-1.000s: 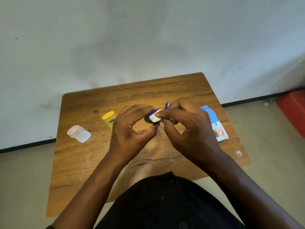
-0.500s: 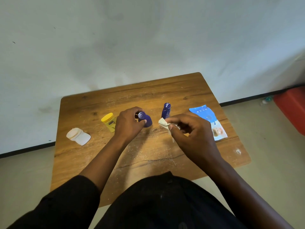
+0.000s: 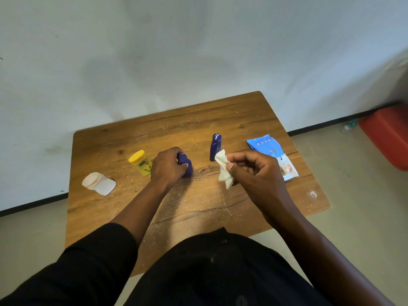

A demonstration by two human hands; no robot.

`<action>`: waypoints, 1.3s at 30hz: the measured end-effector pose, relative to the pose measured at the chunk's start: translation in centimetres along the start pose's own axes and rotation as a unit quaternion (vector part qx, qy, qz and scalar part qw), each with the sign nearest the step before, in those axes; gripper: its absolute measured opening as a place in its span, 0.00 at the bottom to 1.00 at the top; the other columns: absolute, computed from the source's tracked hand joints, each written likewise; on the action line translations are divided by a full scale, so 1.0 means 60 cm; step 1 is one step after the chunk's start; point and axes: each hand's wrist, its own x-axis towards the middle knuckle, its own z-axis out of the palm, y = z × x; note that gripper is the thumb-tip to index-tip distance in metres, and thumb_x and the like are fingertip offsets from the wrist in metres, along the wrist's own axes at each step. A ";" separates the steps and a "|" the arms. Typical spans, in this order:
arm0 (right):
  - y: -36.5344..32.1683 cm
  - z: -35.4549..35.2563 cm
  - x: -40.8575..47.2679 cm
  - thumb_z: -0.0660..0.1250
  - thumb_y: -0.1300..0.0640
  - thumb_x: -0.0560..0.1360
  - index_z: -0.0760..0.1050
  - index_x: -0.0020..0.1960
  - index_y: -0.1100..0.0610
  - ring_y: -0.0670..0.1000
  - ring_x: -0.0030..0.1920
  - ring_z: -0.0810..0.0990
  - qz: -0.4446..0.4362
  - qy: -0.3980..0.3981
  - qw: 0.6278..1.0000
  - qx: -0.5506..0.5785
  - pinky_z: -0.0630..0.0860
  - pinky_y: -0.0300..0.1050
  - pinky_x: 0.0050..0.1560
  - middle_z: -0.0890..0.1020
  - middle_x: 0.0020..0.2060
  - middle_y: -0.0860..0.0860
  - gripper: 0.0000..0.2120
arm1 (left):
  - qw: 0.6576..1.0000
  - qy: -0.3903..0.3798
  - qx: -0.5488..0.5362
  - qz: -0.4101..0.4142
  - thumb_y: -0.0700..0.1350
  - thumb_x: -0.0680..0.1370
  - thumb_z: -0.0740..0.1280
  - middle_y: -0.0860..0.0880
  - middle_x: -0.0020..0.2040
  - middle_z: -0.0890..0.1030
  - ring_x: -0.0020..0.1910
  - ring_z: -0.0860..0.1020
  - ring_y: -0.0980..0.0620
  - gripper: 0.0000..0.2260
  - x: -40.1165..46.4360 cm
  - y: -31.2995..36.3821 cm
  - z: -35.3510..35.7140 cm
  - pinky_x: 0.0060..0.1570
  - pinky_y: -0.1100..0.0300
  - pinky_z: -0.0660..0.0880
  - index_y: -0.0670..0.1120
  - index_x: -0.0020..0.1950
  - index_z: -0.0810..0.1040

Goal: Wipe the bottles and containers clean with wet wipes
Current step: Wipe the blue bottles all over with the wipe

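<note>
My left hand [image 3: 169, 167] grips a small dark blue bottle [image 3: 187, 166] standing on the wooden table [image 3: 198, 208]. My right hand [image 3: 258, 173] pinches a crumpled white wet wipe [image 3: 224, 168] just above the table, to the right of that bottle. A taller dark blue bottle [image 3: 215, 146] stands upright behind the wipe. A yellow jar [image 3: 141, 162] stands left of my left hand. A white container [image 3: 98, 183] lies on its side at the table's left.
A blue wet wipes pack [image 3: 272, 155] lies flat at the table's right, behind my right hand. White dust speckles the table's middle. A red object [image 3: 386, 133] sits on the floor by the wall at the right.
My hands have parted. The left one carried the small blue bottle down and left onto the table. The right one drew back to the right with the wipe.
</note>
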 end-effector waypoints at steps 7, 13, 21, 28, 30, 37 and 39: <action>0.003 -0.002 -0.001 0.72 0.67 0.79 0.83 0.51 0.49 0.48 0.43 0.88 0.002 0.004 1.000 0.011 0.85 0.39 0.42 0.88 0.42 0.49 0.12 | 1.000 -0.016 0.007 -0.014 0.47 0.72 0.80 0.48 0.60 0.85 0.56 0.82 0.46 0.25 -0.002 0.004 -0.006 0.57 0.48 0.81 0.49 0.68 0.80; 0.009 -0.014 0.002 0.72 0.64 0.79 0.83 0.52 0.49 0.51 0.47 0.88 0.018 0.018 0.999 0.024 0.86 0.43 0.45 0.88 0.47 0.51 0.10 | 0.997 0.031 0.057 0.037 0.58 0.76 0.76 0.47 0.72 0.79 0.70 0.76 0.44 0.31 -0.010 0.041 -0.025 0.66 0.48 0.75 0.48 0.75 0.75; 0.027 -0.059 -0.002 0.72 0.63 0.79 0.82 0.54 0.55 0.49 0.47 0.89 0.079 0.022 0.995 0.061 0.84 0.38 0.41 0.88 0.47 0.51 0.06 | 0.994 -0.011 0.067 0.091 0.56 0.77 0.74 0.49 0.74 0.77 0.73 0.74 0.46 0.29 0.049 0.141 0.001 0.67 0.50 0.73 0.49 0.76 0.75; 0.043 -0.110 -0.005 0.73 0.64 0.78 0.82 0.54 0.58 0.53 0.49 0.88 0.087 0.039 0.994 0.052 0.85 0.40 0.42 0.88 0.47 0.54 0.06 | 0.988 -0.036 0.122 0.091 0.55 0.74 0.75 0.48 0.52 0.84 0.49 0.81 0.45 0.16 0.090 0.176 0.059 0.47 0.49 0.80 0.48 0.57 0.81; 0.049 -0.119 -0.004 0.73 0.65 0.78 0.83 0.53 0.58 0.54 0.50 0.87 0.089 0.047 0.994 0.051 0.85 0.40 0.42 0.88 0.47 0.55 0.05 | 0.987 -0.030 0.133 0.088 0.54 0.74 0.75 0.49 0.48 0.83 0.46 0.80 0.46 0.14 0.100 0.182 0.068 0.44 0.49 0.81 0.47 0.54 0.82; 0.059 -0.148 0.011 0.73 0.63 0.79 0.82 0.53 0.55 0.51 0.49 0.88 0.096 0.054 0.993 0.034 0.85 0.40 0.43 0.88 0.46 0.51 0.05 | 0.992 -0.040 0.104 0.066 0.44 0.75 0.74 0.47 0.52 0.85 0.49 0.82 0.44 0.09 0.121 0.186 0.086 0.43 0.54 0.76 0.46 0.55 0.85; 0.058 -0.151 0.017 0.73 0.62 0.79 0.82 0.52 0.53 0.49 0.49 0.88 0.093 0.055 0.994 0.025 0.85 0.40 0.43 0.87 0.46 0.48 0.06 | 0.995 -0.030 0.064 0.067 0.45 0.76 0.76 0.47 0.57 0.86 0.54 0.82 0.46 0.14 0.111 0.185 0.075 0.49 0.53 0.78 0.47 0.61 0.84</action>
